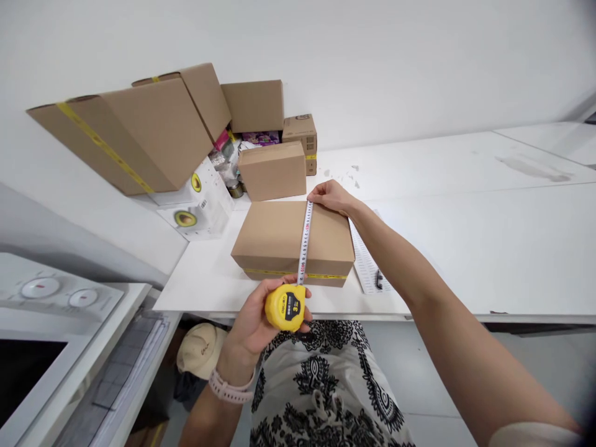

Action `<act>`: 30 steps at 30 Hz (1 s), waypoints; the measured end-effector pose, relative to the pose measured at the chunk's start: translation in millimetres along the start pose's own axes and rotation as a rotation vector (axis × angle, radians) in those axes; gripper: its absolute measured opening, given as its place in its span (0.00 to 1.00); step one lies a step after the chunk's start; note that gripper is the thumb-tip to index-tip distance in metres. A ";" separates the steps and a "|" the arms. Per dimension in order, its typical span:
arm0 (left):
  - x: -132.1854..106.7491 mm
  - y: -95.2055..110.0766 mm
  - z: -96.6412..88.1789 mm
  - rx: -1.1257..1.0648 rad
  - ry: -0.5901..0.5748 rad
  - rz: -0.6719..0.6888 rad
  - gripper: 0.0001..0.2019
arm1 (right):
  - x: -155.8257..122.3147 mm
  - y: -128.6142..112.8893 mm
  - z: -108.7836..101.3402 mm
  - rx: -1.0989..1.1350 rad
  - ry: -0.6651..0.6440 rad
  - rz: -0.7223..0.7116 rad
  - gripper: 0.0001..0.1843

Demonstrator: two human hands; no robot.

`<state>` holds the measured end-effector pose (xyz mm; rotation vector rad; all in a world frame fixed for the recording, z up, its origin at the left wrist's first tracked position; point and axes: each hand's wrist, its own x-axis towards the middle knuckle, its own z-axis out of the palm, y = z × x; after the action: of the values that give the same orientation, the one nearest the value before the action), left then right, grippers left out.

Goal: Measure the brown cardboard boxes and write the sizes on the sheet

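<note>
A brown cardboard box (274, 233) with yellow tape along its near side lies on the white table in front of me. My left hand (261, 316) holds the yellow case of a tape measure (280, 308), just short of the table's front edge. From the case the white blade (305, 239) runs across the top of the box to its far edge. There my right hand (329, 195) pinches the blade's end between thumb and finger. Beside the box, partly under my right forearm, is a printed sheet (365, 257) with a small black clip-like thing (379, 279) on it.
Large cartons (153, 124) are stacked at the back left on white boxes with avocado pictures (200, 208). A smaller carton (274, 171) stands just behind the measured box, with bags and jars beside it. A white microwave (56, 304) is at the left. Below the table hangs a cap (201, 351).
</note>
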<state>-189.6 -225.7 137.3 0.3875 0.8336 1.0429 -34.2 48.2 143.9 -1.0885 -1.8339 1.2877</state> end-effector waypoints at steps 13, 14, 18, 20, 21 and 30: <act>-14.7 6.6 -4.4 0.171 0.210 0.375 0.16 | -24.1 -14.1 -18.0 0.143 0.310 -0.317 0.15; -22.1 9.1 -13.7 0.205 0.284 0.488 0.15 | -39.5 -14.6 -23.1 0.143 0.368 -0.306 0.16; -36.9 24.0 -65.0 0.221 0.641 0.856 0.10 | -116.5 17.0 -28.1 0.128 0.556 -0.188 0.18; -30.5 30.5 -90.0 0.204 0.660 0.860 0.09 | -151.4 47.9 -17.6 0.143 0.553 -0.096 0.18; -24.4 32.7 -99.8 0.187 0.637 0.837 0.09 | -165.6 63.0 -9.8 0.149 0.506 -0.047 0.18; -3.3 52.7 -82.1 0.065 0.413 0.679 0.12 | -213.0 49.5 17.7 0.078 0.114 -0.042 0.37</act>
<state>-284.6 -211.4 119.9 0.5381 1.1403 1.7685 60.3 -140.1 82.9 -1.0538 -1.6995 1.2365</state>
